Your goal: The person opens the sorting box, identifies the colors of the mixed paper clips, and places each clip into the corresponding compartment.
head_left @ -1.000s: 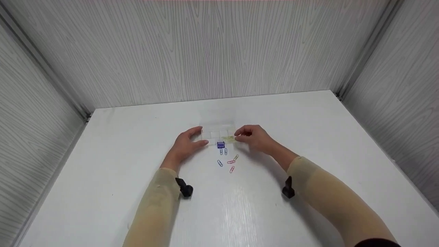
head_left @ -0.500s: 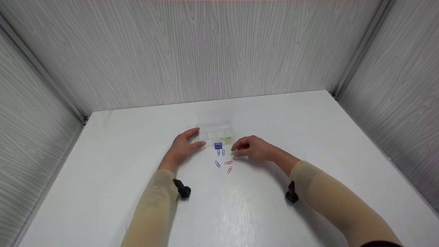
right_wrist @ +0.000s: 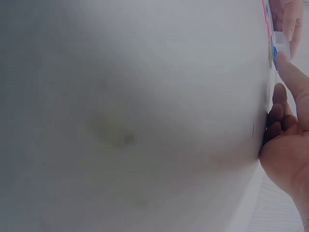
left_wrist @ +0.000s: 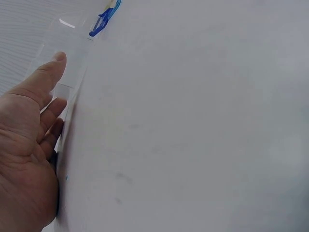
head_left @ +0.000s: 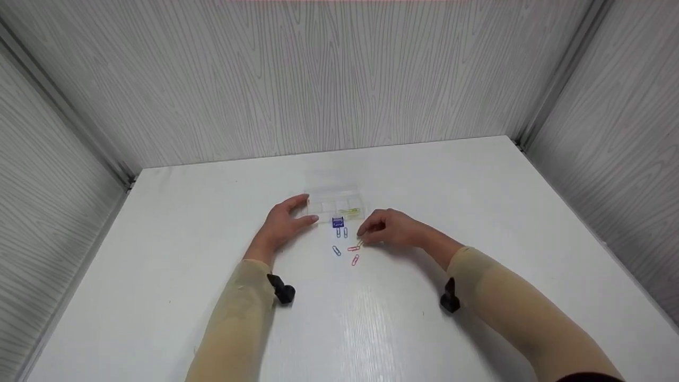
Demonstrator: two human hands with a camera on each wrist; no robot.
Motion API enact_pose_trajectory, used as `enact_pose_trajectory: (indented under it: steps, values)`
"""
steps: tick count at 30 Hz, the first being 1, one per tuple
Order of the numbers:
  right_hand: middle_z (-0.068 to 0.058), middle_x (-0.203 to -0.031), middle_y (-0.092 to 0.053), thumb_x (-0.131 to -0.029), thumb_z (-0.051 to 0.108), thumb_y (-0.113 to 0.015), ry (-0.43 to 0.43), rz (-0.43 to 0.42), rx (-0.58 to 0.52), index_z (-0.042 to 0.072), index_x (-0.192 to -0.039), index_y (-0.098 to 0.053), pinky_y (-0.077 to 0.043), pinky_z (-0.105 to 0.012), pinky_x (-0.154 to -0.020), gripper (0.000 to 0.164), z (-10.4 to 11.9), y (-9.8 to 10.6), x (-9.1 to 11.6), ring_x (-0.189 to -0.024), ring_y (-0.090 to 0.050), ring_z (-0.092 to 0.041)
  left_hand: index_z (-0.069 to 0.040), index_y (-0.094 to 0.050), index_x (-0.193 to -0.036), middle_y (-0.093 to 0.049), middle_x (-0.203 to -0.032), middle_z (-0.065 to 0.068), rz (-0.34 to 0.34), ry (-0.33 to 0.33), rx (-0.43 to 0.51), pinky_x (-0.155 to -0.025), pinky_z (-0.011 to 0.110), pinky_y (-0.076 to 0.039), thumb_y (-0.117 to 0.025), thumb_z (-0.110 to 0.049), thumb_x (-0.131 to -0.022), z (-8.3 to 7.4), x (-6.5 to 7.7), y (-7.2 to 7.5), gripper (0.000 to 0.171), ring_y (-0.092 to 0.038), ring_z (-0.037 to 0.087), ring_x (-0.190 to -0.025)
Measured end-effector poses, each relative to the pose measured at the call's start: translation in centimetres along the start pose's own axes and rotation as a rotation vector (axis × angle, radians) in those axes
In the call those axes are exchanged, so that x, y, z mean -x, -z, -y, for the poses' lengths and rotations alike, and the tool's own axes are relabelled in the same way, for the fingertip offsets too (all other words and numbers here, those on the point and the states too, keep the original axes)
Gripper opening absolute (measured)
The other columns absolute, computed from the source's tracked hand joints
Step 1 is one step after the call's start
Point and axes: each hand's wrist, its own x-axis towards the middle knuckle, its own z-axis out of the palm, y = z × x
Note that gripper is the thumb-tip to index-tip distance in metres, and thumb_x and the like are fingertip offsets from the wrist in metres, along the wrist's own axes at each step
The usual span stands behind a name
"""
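Note:
A clear plastic box (head_left: 321, 207) with compartments stands mid-table, its lid raised at the back. My left hand (head_left: 284, 223) grips its left end, thumb at the front edge and fingers behind; the left wrist view shows the thumb (left_wrist: 59, 58) over the box end. Several yellow paper clips (head_left: 350, 211) lie in a right compartment. My right hand (head_left: 391, 229) pinches at a yellow paper clip (head_left: 360, 243) on the table, its fingertips right over the upper end. In the right wrist view, the right thumb (right_wrist: 285, 63) partly covers the clips.
A dark blue square piece (head_left: 338, 222) sits at the box's front, with two blue paper clips below it. A separate blue paper clip (head_left: 337, 250) and a pink paper clip (head_left: 355, 260) lie nearer; another pink clip (head_left: 353, 248) touches the yellow one. Pale panels (head_left: 329, 79) enclose the table.
My right hand has come from the box's right compartment toward me and down to the yellow paper clip on the table. My left hand stays at the box.

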Motion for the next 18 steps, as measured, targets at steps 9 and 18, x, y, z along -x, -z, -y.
enact_pose_trajectory:
  steps: [9,18]
  values:
    - [0.002,-0.108,-0.067,-0.094,0.025,-0.083,0.025,-0.002,0.078,0.031,-0.106,-0.084,-0.046,-0.037,-0.092,0.013,0.13,-0.01,-0.01,-0.103,-0.056,-0.022,-0.023,-0.046,-0.162,-0.045,-0.165,-0.002,-0.011,0.026,-0.009,-0.131,0.046,-0.017,-0.08,-0.041,-0.096,-0.47,0.06,0.01,0.077,-0.024,0.023,-0.16]
    - [0.003,-0.106,-0.068,-0.094,0.019,-0.082,0.059,0.011,0.096,0.028,-0.099,-0.085,-0.048,-0.036,-0.09,0.011,-0.18,-0.31,-0.12,-0.1,-0.059,-0.019,-0.018,-0.047,-0.162,-0.048,-0.163,0.001,-0.005,0.001,0.02,-0.13,0.042,-0.019,-0.081,-0.039,-0.095,-0.29,0.36,-0.05,0.077,-0.026,0.022,-0.159]
